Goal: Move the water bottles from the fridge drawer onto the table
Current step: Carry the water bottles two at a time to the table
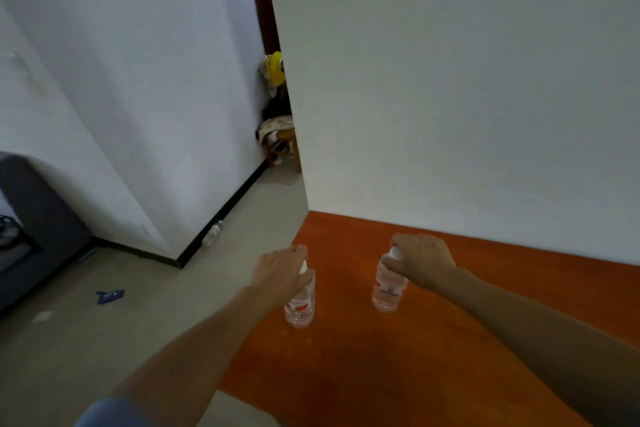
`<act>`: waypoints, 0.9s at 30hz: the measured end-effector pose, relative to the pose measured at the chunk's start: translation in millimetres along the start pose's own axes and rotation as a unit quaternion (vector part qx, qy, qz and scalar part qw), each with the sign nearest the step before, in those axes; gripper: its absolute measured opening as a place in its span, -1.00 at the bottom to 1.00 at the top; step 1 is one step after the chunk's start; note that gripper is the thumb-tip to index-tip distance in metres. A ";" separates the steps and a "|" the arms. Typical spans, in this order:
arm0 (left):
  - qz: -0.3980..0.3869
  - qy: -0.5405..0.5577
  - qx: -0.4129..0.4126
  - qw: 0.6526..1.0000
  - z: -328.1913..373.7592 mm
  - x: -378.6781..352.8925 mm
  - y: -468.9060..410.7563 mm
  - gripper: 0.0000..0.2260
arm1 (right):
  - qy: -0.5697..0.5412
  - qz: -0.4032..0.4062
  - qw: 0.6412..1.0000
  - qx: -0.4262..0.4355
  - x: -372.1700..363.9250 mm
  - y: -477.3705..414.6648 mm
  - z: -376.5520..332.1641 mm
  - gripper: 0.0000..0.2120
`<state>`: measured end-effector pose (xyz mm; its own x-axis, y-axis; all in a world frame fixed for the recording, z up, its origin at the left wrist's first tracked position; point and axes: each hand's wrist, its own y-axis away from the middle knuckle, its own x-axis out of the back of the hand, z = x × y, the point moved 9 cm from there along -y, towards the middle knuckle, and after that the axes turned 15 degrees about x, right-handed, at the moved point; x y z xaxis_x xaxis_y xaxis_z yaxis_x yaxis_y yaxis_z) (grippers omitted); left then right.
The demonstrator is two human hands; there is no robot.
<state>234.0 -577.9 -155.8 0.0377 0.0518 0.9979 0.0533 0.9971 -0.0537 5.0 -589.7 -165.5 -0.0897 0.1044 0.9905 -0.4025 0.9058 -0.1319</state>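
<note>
Bottles stand upright on the orange table (485, 340), each pinched at its cap for a steady set-down: left hand (278, 272) grips the left bottle (300, 305) near the table's edge, right hand (420, 262) the right bottle (388, 289) further in.

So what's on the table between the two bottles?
Nothing: head view shows bare table between left bottle and right bottle.

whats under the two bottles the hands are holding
Both bottles stand on the orange table. The left hand grips the left bottle near the table's edge; the right hand grips the right bottle. The hands partly cover the caps.
</note>
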 end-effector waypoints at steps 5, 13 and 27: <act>-0.008 0.003 -0.013 1.000 -2.2 -19.9 -92.9 -0.72 | -0.008 0.008 1.000 -0.016 -13.1 -79.9 25.9 -0.58; -0.061 0.008 -0.060 0.996 35.2 -71.7 -227.4 -0.71 | -0.065 -0.002 0.997 -0.037 -76.7 -192.5 83.6 -0.60; -0.071 0.126 -0.098 0.985 74.7 -108.3 -330.8 -0.71 | -0.145 -0.002 0.989 0.001 -112.1 -270.4 114.9 -0.60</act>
<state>137.7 -909.2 -243.4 0.2612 -0.1279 0.9568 0.2666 0.9622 0.0559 19.2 -893.5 -245.3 -0.3457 -0.0214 0.9381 -0.4054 0.9050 -0.1288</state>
